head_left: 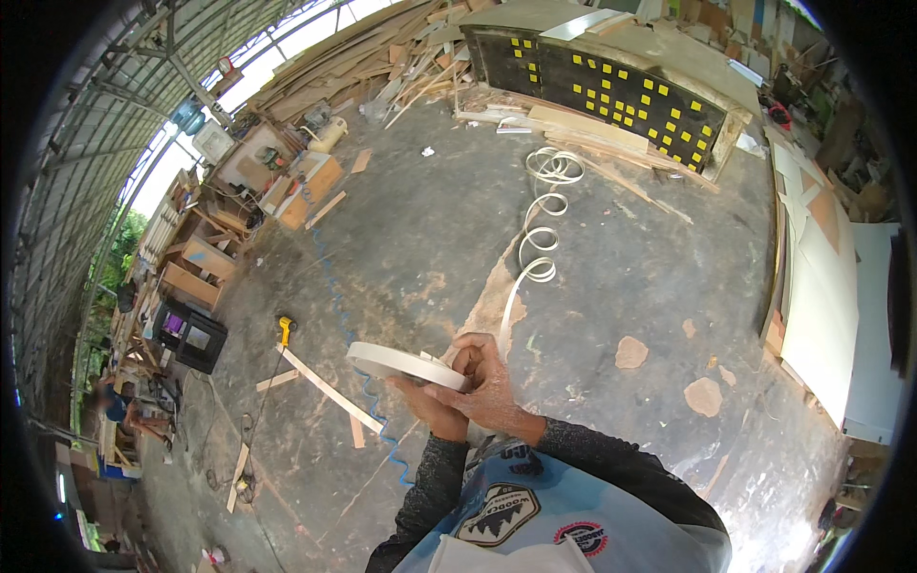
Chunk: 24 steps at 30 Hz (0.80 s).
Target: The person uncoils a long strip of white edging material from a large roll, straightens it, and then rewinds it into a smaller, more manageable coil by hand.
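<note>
A flat, wound roll of off-white edge banding point(399, 362) is held in front of my body, tilted nearly edge-on. My left hand point(432, 409) grips it from below, fingers curled around the underside. My right hand point(489, 387) is closed at the roll's right side, fingers bent at the band; the exact pinch is partly hidden. From behind my right hand a loose strip of the banding point(508, 307) runs away along the floor. It curls into several loops and ends in a tangle of rings farther off.
A yellow power tool point(286, 328) stands on the concrete floor at left, near wooden strips point(330, 389) and a coiled blue air hose point(367, 387). A dark panel with yellow squares point(611, 91) stands far back. White sheets point(812, 258) lean at right. Another person point(119, 409) is at far left.
</note>
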Each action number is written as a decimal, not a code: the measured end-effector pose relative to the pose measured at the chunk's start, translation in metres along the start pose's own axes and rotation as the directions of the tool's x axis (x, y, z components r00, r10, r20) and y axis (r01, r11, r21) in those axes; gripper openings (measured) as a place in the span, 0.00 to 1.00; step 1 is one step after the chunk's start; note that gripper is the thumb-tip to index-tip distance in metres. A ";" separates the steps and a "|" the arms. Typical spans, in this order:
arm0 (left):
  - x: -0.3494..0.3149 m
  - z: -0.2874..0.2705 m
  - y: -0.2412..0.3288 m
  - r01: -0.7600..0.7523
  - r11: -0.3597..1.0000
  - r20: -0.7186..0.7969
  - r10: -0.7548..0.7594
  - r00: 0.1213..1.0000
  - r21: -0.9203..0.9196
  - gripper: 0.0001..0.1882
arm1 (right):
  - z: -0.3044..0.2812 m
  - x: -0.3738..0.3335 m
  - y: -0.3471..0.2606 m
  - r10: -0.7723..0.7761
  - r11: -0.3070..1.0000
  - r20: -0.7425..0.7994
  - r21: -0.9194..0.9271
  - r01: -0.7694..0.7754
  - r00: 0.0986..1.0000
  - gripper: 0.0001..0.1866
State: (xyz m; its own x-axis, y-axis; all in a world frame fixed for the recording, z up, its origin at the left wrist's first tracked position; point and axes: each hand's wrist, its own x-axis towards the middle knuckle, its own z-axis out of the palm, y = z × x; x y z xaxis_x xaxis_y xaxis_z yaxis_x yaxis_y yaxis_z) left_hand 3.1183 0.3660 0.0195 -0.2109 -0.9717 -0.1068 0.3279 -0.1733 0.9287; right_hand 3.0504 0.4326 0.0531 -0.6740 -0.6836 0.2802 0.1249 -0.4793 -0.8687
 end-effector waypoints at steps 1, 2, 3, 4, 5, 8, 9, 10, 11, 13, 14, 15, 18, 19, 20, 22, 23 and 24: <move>0.000 -0.003 -0.007 0.032 0.995 0.032 -0.029 0.999 -0.096 0.38 | -0.001 -0.001 0.003 0.104 0.986 -0.019 -0.127 -0.105 0.994 0.13; 0.000 -0.004 -0.014 0.069 0.979 0.098 -0.051 0.994 -0.190 0.38 | -0.002 0.000 0.006 0.007 0.973 0.003 -0.232 -0.006 1.000 0.13; 0.000 -0.011 -0.017 0.173 0.954 0.168 -0.134 0.977 -0.246 0.34 | -0.002 0.000 0.011 -0.086 0.939 0.033 -0.332 0.092 0.996 0.12; 0.001 -0.017 -0.021 0.105 0.985 0.247 -0.069 0.967 -0.136 0.32 | -0.003 -0.001 0.016 -0.146 0.896 0.064 -0.414 0.160 0.987 0.12; 0.001 -0.022 -0.026 0.037 0.999 0.320 -0.028 0.947 -0.022 0.29 | -0.005 -0.002 0.020 -0.119 0.929 0.104 -0.339 0.148 0.987 0.11; -0.001 -0.033 -0.045 0.057 0.997 0.391 -0.035 0.920 -0.044 0.21 | -0.014 -0.002 0.031 -0.180 0.800 0.147 -0.553 0.232 0.973 0.09; -0.003 -0.035 -0.051 0.065 0.997 0.389 -0.048 0.920 -0.031 0.20 | -0.015 -0.002 0.034 -0.163 0.804 0.170 -0.548 0.230 0.972 0.09; -0.004 -0.037 -0.055 0.078 0.993 0.434 -0.033 0.900 -0.087 0.20 | -0.016 -0.001 0.036 -0.163 0.824 0.146 -0.523 0.216 0.976 0.10; -0.005 -0.038 -0.055 0.179 0.982 0.348 -0.145 0.926 -0.067 0.20 | -0.018 0.000 0.037 -0.155 0.836 0.162 -0.504 0.217 0.974 0.11; -0.004 -0.039 -0.043 0.376 0.911 0.291 -0.318 0.902 -0.171 0.20 | -0.028 0.003 0.036 0.053 0.784 0.232 -0.613 0.103 0.971 0.12; -0.006 -0.036 -0.033 0.108 0.993 0.101 -0.103 0.990 -0.050 0.21 | -0.033 0.006 0.035 0.195 0.744 0.231 -0.668 0.009 0.953 0.12; -0.013 -0.036 -0.018 -0.151 0.981 -0.049 0.158 0.986 0.119 0.22 | -0.037 0.007 0.033 0.176 0.664 0.272 -0.742 0.090 0.946 0.12; -0.026 -0.035 0.046 -0.729 0.508 0.452 0.572 0.684 0.460 0.24 | -0.043 0.006 0.027 0.220 0.491 0.350 -0.846 0.207 0.911 0.13; -0.026 -0.031 0.062 -0.814 0.345 0.657 0.480 0.581 0.468 0.25 | -0.042 0.003 0.026 0.236 0.494 0.428 -0.826 0.272 0.872 0.14; -0.023 -0.023 0.069 -0.852 0.262 0.778 0.350 0.522 0.453 0.25 | -0.040 0.000 0.025 0.293 0.475 0.498 -0.817 0.328 0.816 0.15; -0.018 -0.017 0.076 -0.837 0.190 0.854 -0.010 0.520 0.513 0.24 | -0.033 -0.006 0.021 0.182 0.594 0.595 -0.701 0.395 0.783 0.16; -0.014 -0.017 0.074 -0.789 0.291 0.821 0.019 0.571 0.542 0.23 | -0.029 -0.008 0.019 0.260 0.566 0.594 -0.733 0.378 0.761 0.16; -0.011 -0.019 0.069 -0.772 0.322 0.795 0.087 0.601 0.548 0.22 | -0.026 -0.009 0.015 0.336 0.529 0.579 -0.768 0.360 0.743 0.16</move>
State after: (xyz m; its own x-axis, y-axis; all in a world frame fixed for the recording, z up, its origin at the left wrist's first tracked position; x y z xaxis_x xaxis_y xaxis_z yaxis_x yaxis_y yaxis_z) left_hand 3.1606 0.3614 0.0784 -0.8301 -0.4710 0.2986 -0.2368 0.7825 0.5759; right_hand 3.0393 0.4456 0.0264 -0.0366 -0.9876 0.1528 -0.7358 -0.0768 -0.6728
